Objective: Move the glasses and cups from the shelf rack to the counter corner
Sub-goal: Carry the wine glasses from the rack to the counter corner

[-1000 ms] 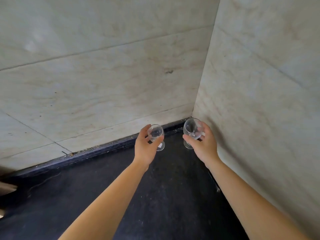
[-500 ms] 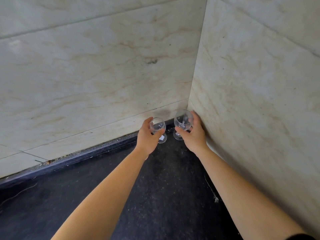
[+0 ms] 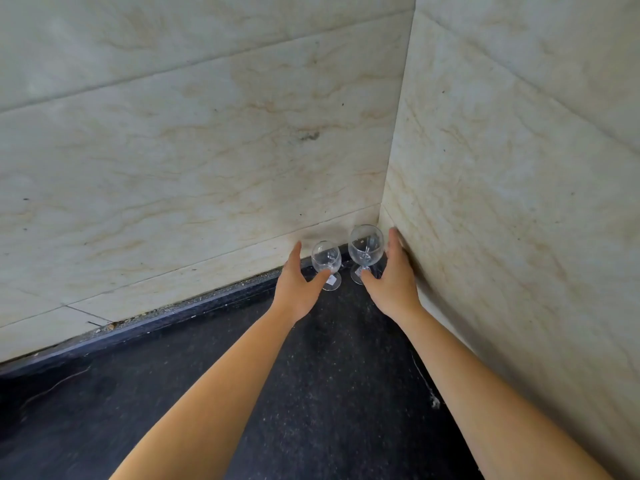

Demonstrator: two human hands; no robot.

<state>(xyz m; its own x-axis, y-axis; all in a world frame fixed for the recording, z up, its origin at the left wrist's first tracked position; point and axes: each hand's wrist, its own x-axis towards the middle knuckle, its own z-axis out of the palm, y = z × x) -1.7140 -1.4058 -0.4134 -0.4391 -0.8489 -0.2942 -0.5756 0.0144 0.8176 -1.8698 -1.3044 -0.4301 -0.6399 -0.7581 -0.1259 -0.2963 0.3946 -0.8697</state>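
Both bare forearms reach forward from the bottom edge and converge toward the far corner, the left arm rising from lower left, the right from lower right. The left hand (image 3: 297, 289) is spread loose, palm turned inward to the right, fingers straight and pointing up and away, thumb stretched out to the right. The right hand (image 3: 393, 277) mirrors it, palm facing left, fingers straight and together along the right side, thumb reaching out to the left. Neither hand is closed around anything. Both wrists are nearly straight, in line with the forearms. The two hands are near each other but apart
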